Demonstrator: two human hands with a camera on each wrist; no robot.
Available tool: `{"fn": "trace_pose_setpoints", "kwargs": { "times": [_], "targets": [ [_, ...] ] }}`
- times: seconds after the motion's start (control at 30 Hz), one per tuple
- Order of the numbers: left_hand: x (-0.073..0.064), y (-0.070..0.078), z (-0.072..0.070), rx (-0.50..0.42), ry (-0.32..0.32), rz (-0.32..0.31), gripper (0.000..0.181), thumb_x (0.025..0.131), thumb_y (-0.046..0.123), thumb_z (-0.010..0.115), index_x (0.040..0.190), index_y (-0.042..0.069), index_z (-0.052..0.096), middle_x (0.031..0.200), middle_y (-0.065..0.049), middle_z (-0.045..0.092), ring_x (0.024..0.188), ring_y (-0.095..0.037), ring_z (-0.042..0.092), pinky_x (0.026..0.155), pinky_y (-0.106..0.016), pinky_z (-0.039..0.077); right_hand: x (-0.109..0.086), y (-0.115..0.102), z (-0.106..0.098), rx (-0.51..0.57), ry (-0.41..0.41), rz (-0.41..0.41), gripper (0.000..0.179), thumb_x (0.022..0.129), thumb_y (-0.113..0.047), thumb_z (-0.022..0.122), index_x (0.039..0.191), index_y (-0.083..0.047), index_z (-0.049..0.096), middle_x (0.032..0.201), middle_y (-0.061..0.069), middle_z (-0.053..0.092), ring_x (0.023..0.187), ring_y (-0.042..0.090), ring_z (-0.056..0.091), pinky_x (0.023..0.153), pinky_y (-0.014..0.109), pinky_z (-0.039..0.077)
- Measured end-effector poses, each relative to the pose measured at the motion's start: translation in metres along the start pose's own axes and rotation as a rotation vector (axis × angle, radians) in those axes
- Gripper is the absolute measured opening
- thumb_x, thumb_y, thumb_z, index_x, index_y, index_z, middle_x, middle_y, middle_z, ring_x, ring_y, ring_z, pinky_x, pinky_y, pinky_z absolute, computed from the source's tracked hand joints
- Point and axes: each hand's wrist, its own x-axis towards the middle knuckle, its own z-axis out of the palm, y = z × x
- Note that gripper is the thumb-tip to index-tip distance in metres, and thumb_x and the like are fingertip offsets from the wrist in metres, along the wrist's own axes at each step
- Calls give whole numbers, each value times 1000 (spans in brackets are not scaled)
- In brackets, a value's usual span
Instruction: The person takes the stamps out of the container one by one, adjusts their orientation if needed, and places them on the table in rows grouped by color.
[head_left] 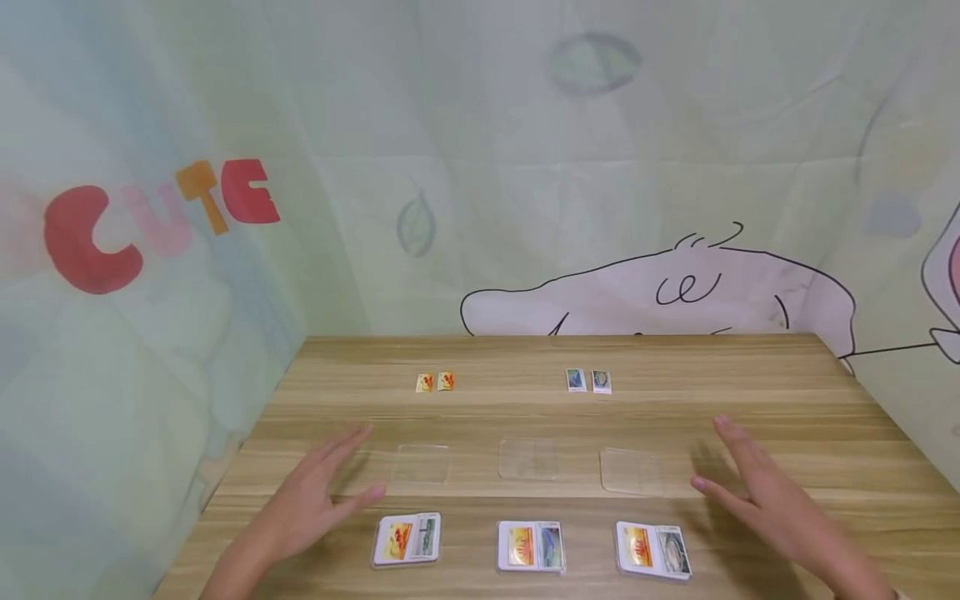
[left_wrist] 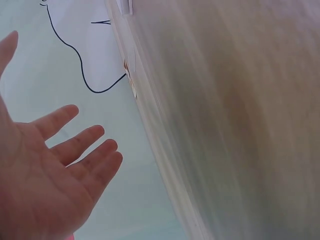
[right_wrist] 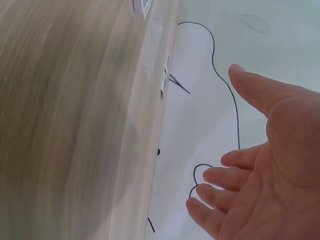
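Head: bare L hand (head_left: 306, 502) & bare R hand (head_left: 774, 504), fingers loosely extended, empty, flank three clear plastic rounded rectangles (head_left: 528, 459), edges faint, on brown wood-grain table (head_left: 510, 418); nearer, three white two-pic cards (head_left: 529, 547), print illegible; far, four small orange/blue-grey pics (head_left: 446, 381). L wrist: palm cut off. R wrist: ditto.

right hand (right_wrist: 275, 165) near wood-grain tabletop (right_wrist: 75, 120)

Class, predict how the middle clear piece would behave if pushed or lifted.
The middle clear piece is probably stiff: its edges look straight, not curled. Lying flat and low on the tabletop, it would likely slide rather than tip.
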Motion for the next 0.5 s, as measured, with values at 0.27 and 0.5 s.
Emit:
{"fn": "trace_pose_setpoints", "kwargs": {
  "times": [0.27,0.5],
  "targets": [
    [-4,-1,2,-57,-21,-16,81,86,52,73,151,15,42,151,-14,44,135,-46,37,99,-73,31,-1,-6,3,6,5,-23,89,98,-44,61,161,-20,3,162,25,10,139,57,20,102,76,20],
    [-7,-2,2,-148,-58,-54,80,81,54,78,145,14,50,144,-11,52,125,-40,51,97,-63,42,0,-13,4,12,5,-36,88,98,-43,62,161,-17,6,158,29,19,137,57,24,102,75,22]
  ]
}}
